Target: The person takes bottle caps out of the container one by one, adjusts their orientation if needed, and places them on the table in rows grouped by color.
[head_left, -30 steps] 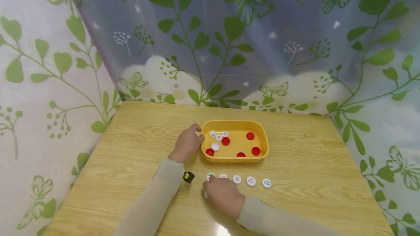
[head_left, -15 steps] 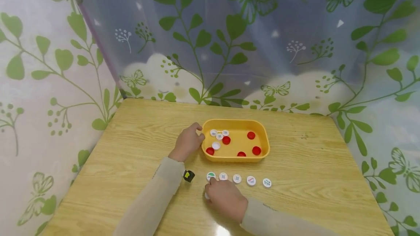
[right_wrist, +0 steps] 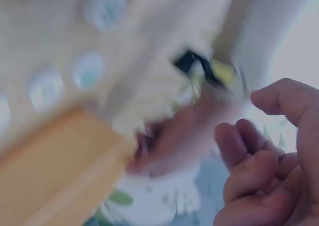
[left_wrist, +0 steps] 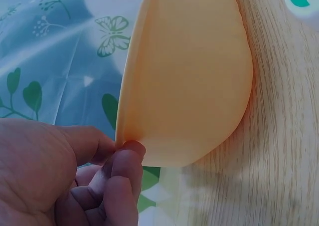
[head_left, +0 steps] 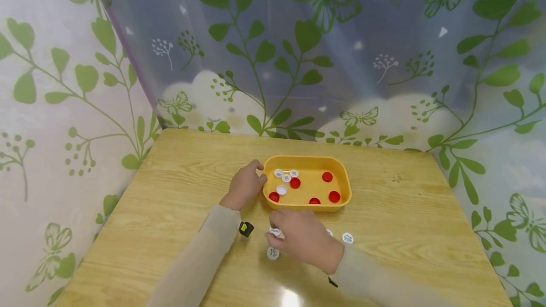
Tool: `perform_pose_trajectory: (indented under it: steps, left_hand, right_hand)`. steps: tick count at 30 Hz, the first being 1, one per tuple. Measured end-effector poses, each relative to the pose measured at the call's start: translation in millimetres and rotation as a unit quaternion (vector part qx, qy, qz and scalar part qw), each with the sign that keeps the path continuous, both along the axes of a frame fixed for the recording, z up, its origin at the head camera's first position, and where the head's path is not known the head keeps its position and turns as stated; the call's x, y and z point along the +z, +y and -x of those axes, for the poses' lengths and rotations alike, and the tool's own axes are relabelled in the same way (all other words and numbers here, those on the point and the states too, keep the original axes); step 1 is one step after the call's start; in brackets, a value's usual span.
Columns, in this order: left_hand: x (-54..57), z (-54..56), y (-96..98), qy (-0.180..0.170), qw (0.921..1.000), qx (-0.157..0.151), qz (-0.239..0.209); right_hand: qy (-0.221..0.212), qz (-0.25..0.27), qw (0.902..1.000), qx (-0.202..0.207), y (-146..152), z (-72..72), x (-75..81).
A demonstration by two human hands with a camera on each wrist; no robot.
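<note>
My left hand pinches the left rim of a yellow plastic bin between thumb and fingers, as the left wrist view shows up close. My right hand hovers over a row of white printed bottle caps, its fingers loosely bent and nothing between them in the right wrist view. It hides the middle of the row. A green-and-white cap shows between its thumb and fingers in the head view, lying on the table below. Nearer the front lies another white cap; one more cap ends the row at the right.
Inside the bin lie several red caps and several white caps. The wooden table meets a leaf-patterned curtain at the back. A black wrist strap piece sits at the left cuff.
My right hand has lifted off the front cap and moved up toward the bin, uncovering that cap and covering the middle of the row. The left hand stays on the rim.
</note>
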State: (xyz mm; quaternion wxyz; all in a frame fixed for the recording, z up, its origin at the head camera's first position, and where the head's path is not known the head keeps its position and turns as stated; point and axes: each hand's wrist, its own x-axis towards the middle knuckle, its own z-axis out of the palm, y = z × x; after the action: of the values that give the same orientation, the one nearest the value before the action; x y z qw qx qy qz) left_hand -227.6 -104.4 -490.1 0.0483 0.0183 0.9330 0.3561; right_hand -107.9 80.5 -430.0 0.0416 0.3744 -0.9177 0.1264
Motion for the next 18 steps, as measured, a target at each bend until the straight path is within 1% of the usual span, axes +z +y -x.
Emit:
perform_pose_trajectory:
  steps: [2, 4, 6, 8, 10, 12, 15, 18]
  left_hand:
    - [0.9, 1.6, -0.5, 0.01, 0.9999, 0.0, 0.005]
    - [1.0, 2.6, -0.8, 0.012, 0.9999, -0.003, 0.008]
    - [0.7, 3.3, -0.9, 0.011, 0.9999, -0.002, 0.009]
    - [0.2, 3.1, -0.9, 0.008, 0.9999, -0.003, 0.007]
    - [-0.4, 2.7, -1.1, 0.005, 1.0, -0.001, 0.006]
    - [-1.6, 2.4, -1.3, 0.004, 1.0, -0.001, 0.005]
    - [-3.6, 2.7, -1.9, 0.001, 1.0, -0.003, 0.001]
    - [-3.5, 3.8, -2.0, 0.004, 1.0, -0.003, 0.0]
  right_hand:
    - [0.024, 0.027, 0.9993, 0.004, 10.1, 18.0, 17.7]
    - [0.047, 0.032, 0.9984, 0.004, 21.0, 39.5, 30.8]
    - [0.055, 0.018, 0.9983, 0.002, 31.6, 61.6, 38.7]
    - [0.055, -0.005, 0.9985, 0.003, 39.9, 81.6, 42.8]
    - [0.047, -0.025, 0.9985, 0.013, 44.8, 98.3, 42.7]
    - [0.048, -0.048, 0.9974, 0.024, 46.9, 112.1, 38.3]
    - [0.047, -0.081, 0.9947, 0.043, 45.0, 128.4, 28.3]
    - [0.047, -0.12, 0.9895, 0.064, 40.2, 141.5, 18.8]
